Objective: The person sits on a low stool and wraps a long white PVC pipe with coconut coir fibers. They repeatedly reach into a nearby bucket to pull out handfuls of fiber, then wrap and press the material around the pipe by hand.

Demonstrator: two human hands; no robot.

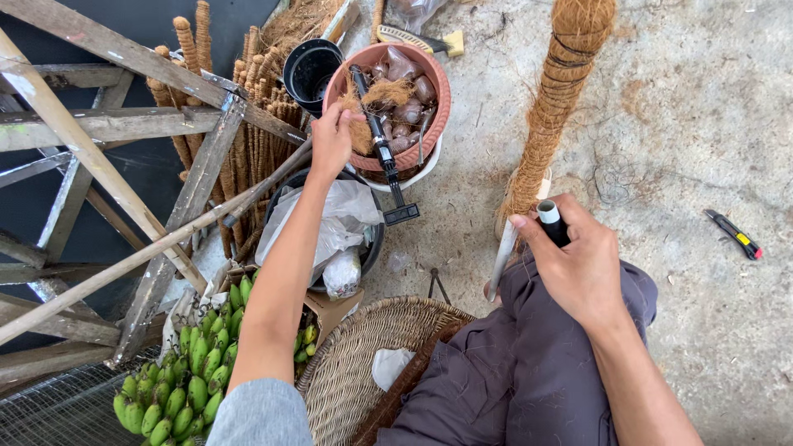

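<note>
Left hand [332,139]: extended forward to the near rim of the terracotta pot [438,83], fingers pinched together on a tuft of coir fibre [360,124] at that rim. The pot holds clear plastic packets [406,109] with dark contents, more loose fibre, and a long black tool [382,149] that leans out over the rim toward the person.

Right hand [578,264]: closed around a black cylindrical object with a white end [550,220], thumb laid alongside it. The hand sits just beside the base of a coir-wrapped pole [555,99], which rises to the top of the frame; a bare pale stick [502,263] runs down from its lower end.

Surroundings: 1 empty black plastic pot [311,73] stands just left of the terracotta pot. A bundle of thinner coir-wrapped sticks [248,149] stands behind a weathered wooden frame [99,165]. A crumpled white plastic bag [330,223] lies in a dark tub below the left forearm. Green bananas [190,380] lie at lower left, next to a woven basket [347,372]. A utility knife [733,234], black with a yellow and red patch, lies well apart on the concrete floor [702,124] at right. A yellow-handled brush [421,40] lies beyond the terracotta pot.
</note>
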